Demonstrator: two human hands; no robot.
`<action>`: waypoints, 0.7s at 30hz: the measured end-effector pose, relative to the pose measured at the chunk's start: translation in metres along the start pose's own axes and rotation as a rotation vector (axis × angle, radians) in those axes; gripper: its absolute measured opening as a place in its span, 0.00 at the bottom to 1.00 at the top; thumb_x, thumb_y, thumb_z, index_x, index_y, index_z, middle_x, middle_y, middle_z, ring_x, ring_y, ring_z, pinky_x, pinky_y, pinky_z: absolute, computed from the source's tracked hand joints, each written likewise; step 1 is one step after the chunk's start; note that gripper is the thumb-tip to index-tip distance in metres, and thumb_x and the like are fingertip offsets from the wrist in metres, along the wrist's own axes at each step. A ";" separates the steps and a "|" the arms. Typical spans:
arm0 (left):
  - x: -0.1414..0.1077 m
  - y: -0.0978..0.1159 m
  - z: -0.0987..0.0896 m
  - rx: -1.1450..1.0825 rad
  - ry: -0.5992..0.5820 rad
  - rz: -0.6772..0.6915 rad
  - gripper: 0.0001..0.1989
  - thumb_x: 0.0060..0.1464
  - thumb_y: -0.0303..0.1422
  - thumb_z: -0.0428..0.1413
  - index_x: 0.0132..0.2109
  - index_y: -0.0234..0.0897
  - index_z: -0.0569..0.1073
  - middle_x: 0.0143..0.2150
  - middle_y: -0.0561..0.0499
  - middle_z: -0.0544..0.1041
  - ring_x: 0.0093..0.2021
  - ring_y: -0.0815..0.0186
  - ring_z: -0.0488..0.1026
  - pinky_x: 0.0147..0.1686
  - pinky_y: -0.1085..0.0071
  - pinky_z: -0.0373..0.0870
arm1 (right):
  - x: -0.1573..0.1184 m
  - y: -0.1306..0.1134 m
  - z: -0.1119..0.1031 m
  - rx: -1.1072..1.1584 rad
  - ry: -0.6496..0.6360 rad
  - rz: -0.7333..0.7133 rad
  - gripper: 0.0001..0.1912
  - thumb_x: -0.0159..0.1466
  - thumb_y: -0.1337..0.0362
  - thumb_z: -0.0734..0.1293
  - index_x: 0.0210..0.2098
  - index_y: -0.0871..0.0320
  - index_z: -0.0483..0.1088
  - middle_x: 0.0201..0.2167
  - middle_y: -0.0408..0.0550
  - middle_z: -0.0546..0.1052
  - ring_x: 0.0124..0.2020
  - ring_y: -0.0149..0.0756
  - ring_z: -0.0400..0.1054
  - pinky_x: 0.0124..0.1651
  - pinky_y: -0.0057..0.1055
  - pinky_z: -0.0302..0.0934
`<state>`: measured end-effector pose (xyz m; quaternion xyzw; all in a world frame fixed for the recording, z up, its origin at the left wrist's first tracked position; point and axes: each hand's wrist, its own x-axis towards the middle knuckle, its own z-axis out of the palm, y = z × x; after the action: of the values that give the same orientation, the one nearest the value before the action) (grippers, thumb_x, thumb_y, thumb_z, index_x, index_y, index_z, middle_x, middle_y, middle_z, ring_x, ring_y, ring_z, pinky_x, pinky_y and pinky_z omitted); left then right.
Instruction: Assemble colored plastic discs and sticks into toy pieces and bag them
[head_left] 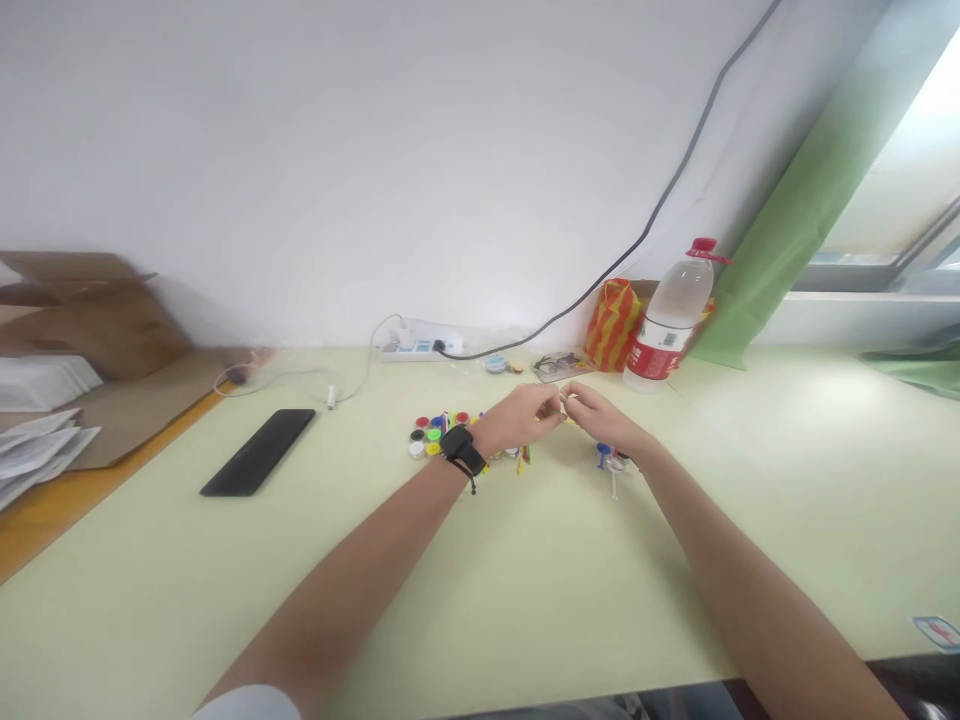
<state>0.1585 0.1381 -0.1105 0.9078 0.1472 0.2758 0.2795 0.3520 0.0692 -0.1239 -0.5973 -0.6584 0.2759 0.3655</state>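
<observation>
My left hand (pixel 521 416), with a black watch (pixel 463 450) at its wrist, and my right hand (pixel 600 415) meet over the table. Their fingertips pinch a small yellowish piece (pixel 564 397), mostly hidden by the fingers; its kind cannot be made out. Under and beside my left wrist lie several small round coloured caps (pixel 425 436) in red, black, white, green, blue and yellow. Thin coloured strips (pixel 522 460) show below my left hand. Below my right hand are a blue small stemmed piece (pixel 603 455) and a white one (pixel 615 482), lying on the table.
A black phone (pixel 259 453) lies to the left, near a cardboard box (pixel 97 310) and papers (pixel 37 455). At the back are a power strip (pixel 420 343) with cables, a red-and-yellow bag (pixel 613 325) and a large bottle (pixel 670 320). A green curtain (pixel 810 200) hangs right.
</observation>
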 end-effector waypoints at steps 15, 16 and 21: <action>-0.008 -0.005 0.030 0.529 -0.136 -0.004 0.06 0.64 0.32 0.57 0.44 0.41 0.79 0.41 0.45 0.81 0.47 0.53 0.76 0.47 0.60 0.68 | 0.004 0.046 -0.022 -0.444 -0.030 -0.095 0.12 0.59 0.71 0.67 0.42 0.55 0.75 0.41 0.50 0.80 0.44 0.42 0.73 0.49 0.36 0.65; -0.008 -0.006 0.029 0.533 -0.137 -0.006 0.07 0.64 0.32 0.56 0.45 0.40 0.79 0.42 0.45 0.81 0.47 0.53 0.76 0.47 0.60 0.68 | 0.004 0.046 -0.023 -0.444 -0.040 -0.096 0.11 0.59 0.71 0.68 0.41 0.55 0.75 0.41 0.50 0.80 0.43 0.42 0.73 0.48 0.35 0.65; -0.010 -0.007 0.025 0.521 -0.147 0.000 0.09 0.63 0.32 0.55 0.46 0.39 0.80 0.43 0.44 0.81 0.47 0.53 0.77 0.47 0.60 0.70 | 0.005 0.045 -0.019 -0.449 -0.038 -0.070 0.09 0.62 0.68 0.67 0.41 0.56 0.76 0.38 0.49 0.80 0.39 0.40 0.73 0.43 0.34 0.65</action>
<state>0.1645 0.1289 -0.1363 0.9667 0.1927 0.1621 0.0463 0.3942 0.0784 -0.1482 -0.6352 -0.7304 0.1206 0.2203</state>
